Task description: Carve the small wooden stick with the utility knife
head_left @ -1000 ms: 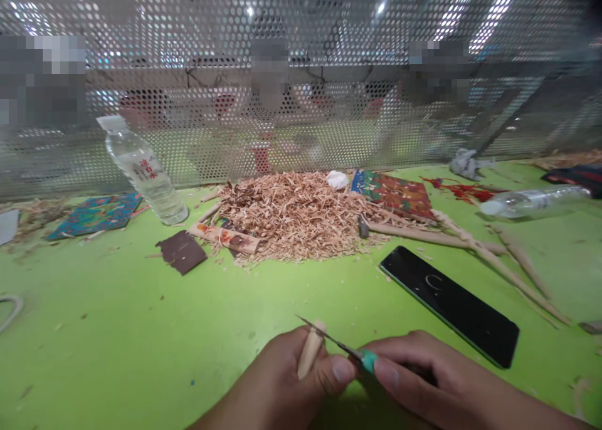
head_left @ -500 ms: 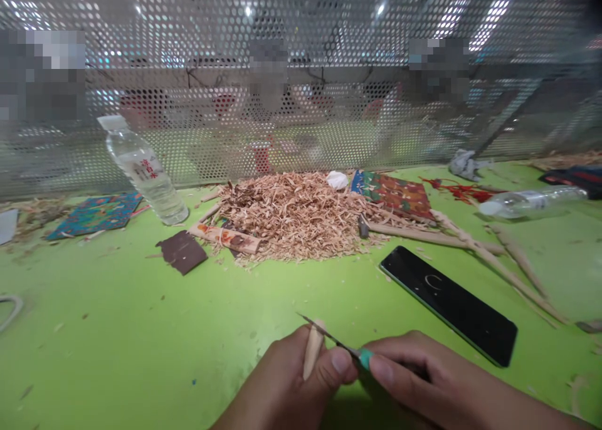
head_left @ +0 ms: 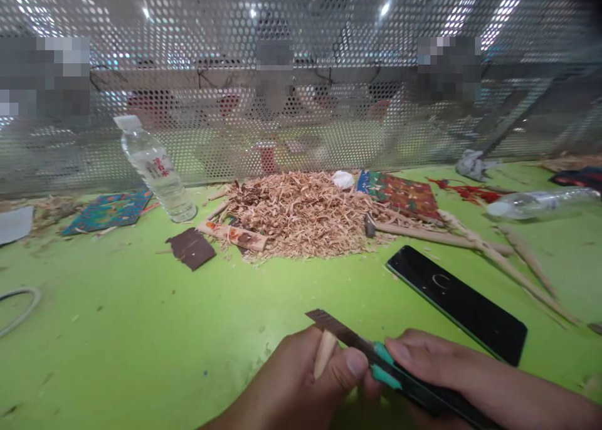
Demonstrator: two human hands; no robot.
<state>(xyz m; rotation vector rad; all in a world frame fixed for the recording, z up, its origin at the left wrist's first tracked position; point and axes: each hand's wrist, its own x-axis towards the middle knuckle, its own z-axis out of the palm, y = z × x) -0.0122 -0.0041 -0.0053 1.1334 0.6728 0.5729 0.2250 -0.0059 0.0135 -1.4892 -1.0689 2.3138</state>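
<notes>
The left hand [head_left: 301,377] pinches a small wooden stick [head_left: 325,355]. The right hand [head_left: 437,364] squeezes a knife [head_left: 384,353], which has turned to show its flat side.

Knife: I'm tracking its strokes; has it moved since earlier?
Yes: the knife has rolled, its blade's flat side now showing; against the phone, its tip has barely shifted.

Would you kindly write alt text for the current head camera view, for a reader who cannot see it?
The left hand grips a small piece of wood while the right hand holds a utility knife, its blade at the wood's upper end, over a green table. Beyond are a heap of wood shavings, a clear bottle and a phone.
</notes>
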